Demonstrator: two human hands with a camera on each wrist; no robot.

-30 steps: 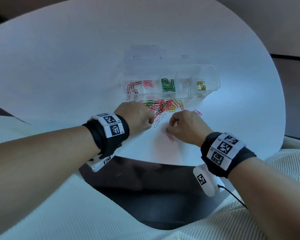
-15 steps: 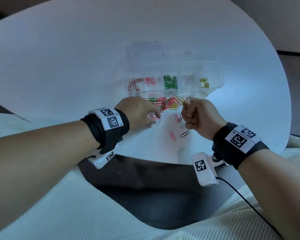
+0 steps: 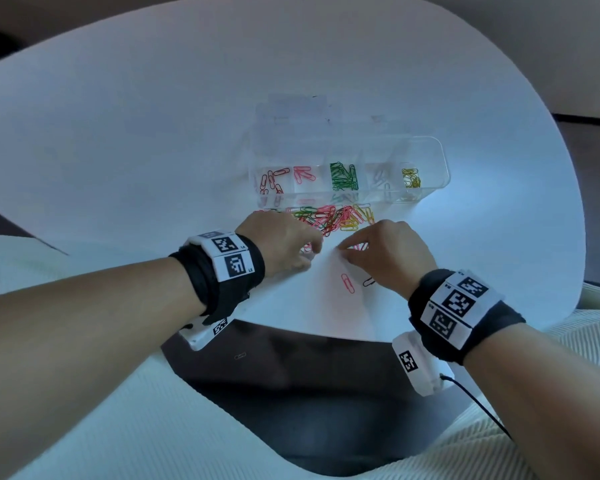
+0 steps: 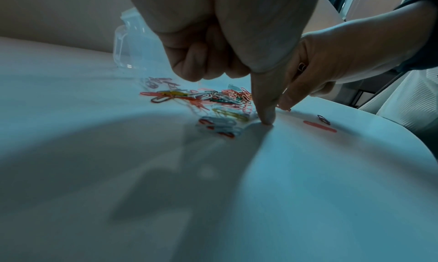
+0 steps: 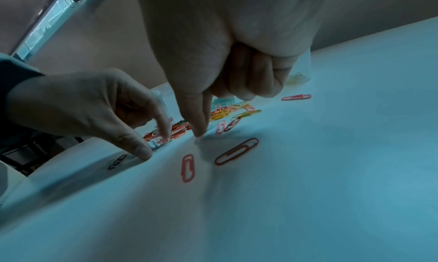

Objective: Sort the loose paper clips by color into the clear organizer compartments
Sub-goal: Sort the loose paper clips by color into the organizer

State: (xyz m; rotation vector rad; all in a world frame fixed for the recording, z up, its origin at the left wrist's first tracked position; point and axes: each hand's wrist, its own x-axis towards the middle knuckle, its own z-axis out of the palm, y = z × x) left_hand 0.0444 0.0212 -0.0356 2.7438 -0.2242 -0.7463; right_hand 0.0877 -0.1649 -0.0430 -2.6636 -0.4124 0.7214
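Your left hand (image 3: 284,242) presses one straight fingertip to the table (image 3: 153,133), other fingers curled, holding nothing; your right hand (image 3: 385,254) does likewise. Beyond both: mixed clip pile (image 3: 329,216), then five-compartment organizer (image 3: 433,161).

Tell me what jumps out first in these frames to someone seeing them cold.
The tangle of coloured paper clips on the white table, just in front of the clear organizer, whose compartments already hold red, pink, green, pale and yellow clips. Next, the left hand and right hand meet at the pile's near edge, fingertips down on the table. A single pink clip and a dark clip lie apart, nearer the person.
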